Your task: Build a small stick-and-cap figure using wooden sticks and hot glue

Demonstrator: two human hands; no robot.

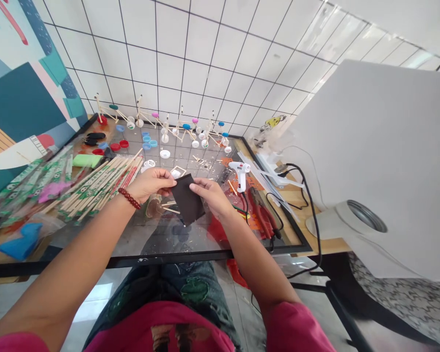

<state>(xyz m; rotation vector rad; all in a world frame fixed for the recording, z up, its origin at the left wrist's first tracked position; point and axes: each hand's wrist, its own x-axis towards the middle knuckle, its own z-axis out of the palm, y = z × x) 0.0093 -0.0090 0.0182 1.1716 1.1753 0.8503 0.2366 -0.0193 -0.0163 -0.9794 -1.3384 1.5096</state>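
Observation:
A black rectangular sheet (189,201), which could be paper or thin foam, is held up over the glass tabletop between both hands. My left hand (152,186), with a red bead bracelet (129,198) at the wrist, pinches its upper left corner. On the upper right edge, my right hand (213,194) grips it with the thumb on the near face. Below and behind the sheet lie short wooden sticks (171,208) and a small stick frame (179,171), partly covered by it.
Wrapped chopsticks (95,188) fill the left side. Small stick models with bottle-cap wheels (204,143) line the back by the tiled wall. A white glue gun (240,175), red-handled pliers (264,215) and a black cable (317,234) are on the right. Blue caps (147,142) sit at back left.

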